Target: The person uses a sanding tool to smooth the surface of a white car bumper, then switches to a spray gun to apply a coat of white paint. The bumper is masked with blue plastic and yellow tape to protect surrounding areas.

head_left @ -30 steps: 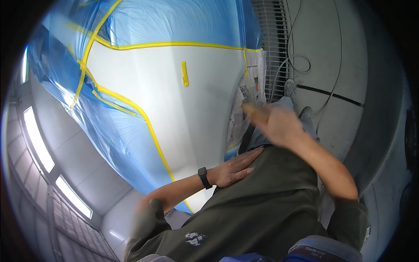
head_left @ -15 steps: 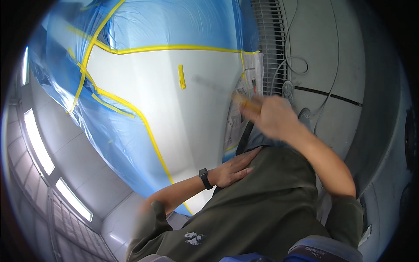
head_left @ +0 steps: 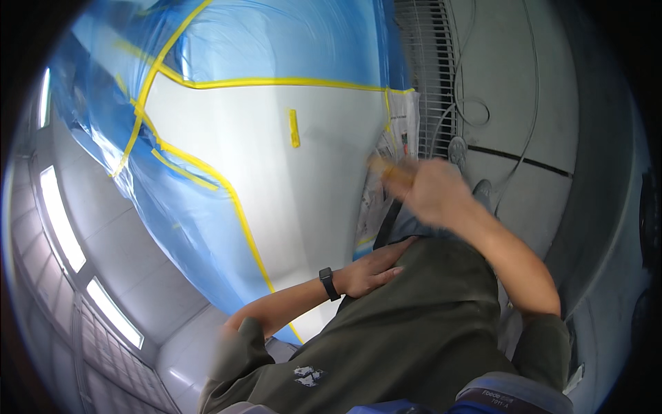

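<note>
My right hand [head_left: 434, 193] is wrapped round the yellow-brown handle [head_left: 392, 170] of a tool. It hangs above the right edge of a white body panel [head_left: 276, 179]; motion smears the tool's far end, so its kind cannot be made out. Fingers stretched out and flat, my left hand [head_left: 372, 269] rests on the front of my dark green shirt [head_left: 414, 310] and holds nothing. Yellow masking tape [head_left: 289, 81] borders the panel, and a short tape strip [head_left: 295, 128] sticks to its middle.
Blue plastic film [head_left: 276, 48] covers the surfaces round the panel. Masking paper [head_left: 403, 131] lines its right edge. A floor grate [head_left: 424, 41] and a thin looped cable [head_left: 476, 110] lie to the right, near my shoes [head_left: 457, 150]. Lit lamps [head_left: 62, 217] line the left wall.
The panel and its coverings appear slightly lower and further right. My right hand stays over the panel's right edge with the blurred tool; my left hand keeps its place on the shirt.
</note>
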Available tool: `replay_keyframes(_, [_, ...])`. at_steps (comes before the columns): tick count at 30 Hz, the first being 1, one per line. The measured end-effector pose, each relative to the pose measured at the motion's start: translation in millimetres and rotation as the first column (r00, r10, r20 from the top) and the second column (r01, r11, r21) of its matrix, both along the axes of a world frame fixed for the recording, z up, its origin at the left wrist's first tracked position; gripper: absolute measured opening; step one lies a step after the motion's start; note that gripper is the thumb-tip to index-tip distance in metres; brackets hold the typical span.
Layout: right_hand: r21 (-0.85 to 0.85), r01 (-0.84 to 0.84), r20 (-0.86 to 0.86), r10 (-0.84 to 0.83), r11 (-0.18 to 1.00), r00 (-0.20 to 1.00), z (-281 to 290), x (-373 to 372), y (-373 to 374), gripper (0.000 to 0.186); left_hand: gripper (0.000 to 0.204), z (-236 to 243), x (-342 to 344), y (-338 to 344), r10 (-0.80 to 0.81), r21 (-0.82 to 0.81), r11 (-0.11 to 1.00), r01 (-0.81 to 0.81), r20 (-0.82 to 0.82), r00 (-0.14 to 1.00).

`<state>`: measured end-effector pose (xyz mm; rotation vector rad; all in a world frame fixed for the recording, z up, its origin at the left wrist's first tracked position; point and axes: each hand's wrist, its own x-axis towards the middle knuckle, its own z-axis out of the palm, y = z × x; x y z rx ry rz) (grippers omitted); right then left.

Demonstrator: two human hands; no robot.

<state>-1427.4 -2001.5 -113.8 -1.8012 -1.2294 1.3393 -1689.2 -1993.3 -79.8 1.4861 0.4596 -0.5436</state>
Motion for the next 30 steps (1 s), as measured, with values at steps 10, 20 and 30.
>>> replay_keyframes(10, [0.031,-0.057,0.086,0.054,0.998,0.995,21,-5,20,0.052,0.078,-13,-6,-3,-0.024,0.109,0.994,0.023,0.005,1.0])
replay_keyframes(20, [0.149,-0.081,0.105,0.066,0.985,0.992,35,-4,32,0.054,0.071,-27,-15,-5,0.084,0.07,0.994,-0.089,0.075,0.994])
replay_keyframes(30, [0.065,-0.205,-0.012,0.206,0.977,0.978,-20,1,-26,0.048,0.065,-44,-23,1,-0.018,0.045,0.999,0.02,-0.055,0.998])
